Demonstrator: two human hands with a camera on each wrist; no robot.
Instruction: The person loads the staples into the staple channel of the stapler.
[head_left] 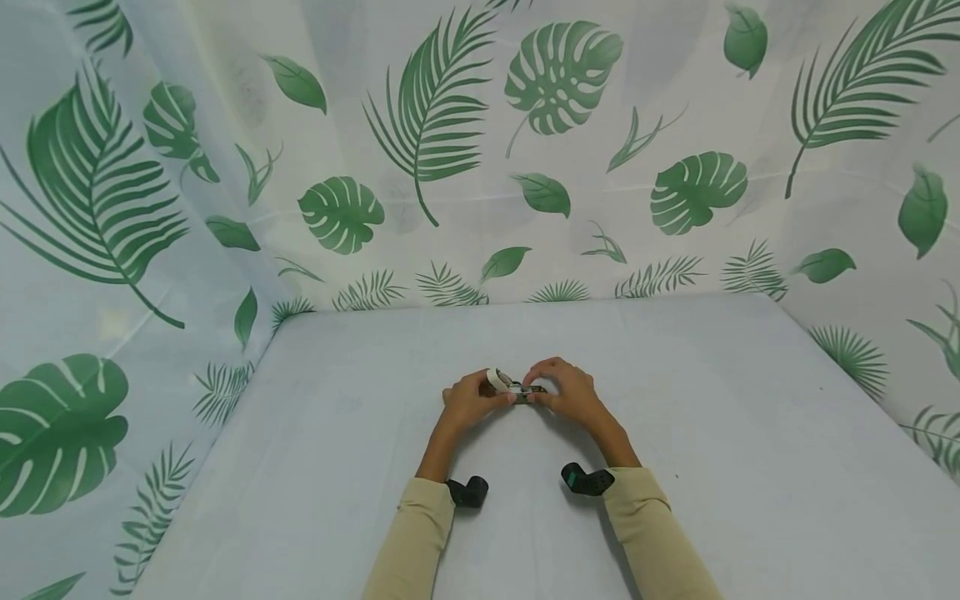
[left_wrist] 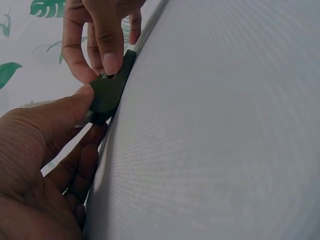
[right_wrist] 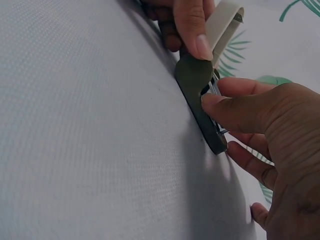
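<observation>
Along the left side of the scene, a hanging cloth printed with green leaves drops to the white-covered table and carries on across the far side. Next comes the left sleeve, turned back at the wrist, with a black wrist camera just to its right, angled inward so that it faces the work. Beyond it the left hand pinches the rounded end of a small, dark green stapler-like device, thumb on the near face and fingers behind; this grip seems meant to steady the body and stop it turning. The device lies at the middle of the table, between both hands, its long edge low against the cloth, which probably helps to brace it. A pale arm stands up from its left end, leaving the metal rail bare and reachable. To the right, the right hand pinches the device along the rail between thumb and forefinger, the other fingers curving loosely past its end; whether it holds some small separate piece, one cannot tell. Farther right and nearer sit a second black camera and the right sleeve.
</observation>
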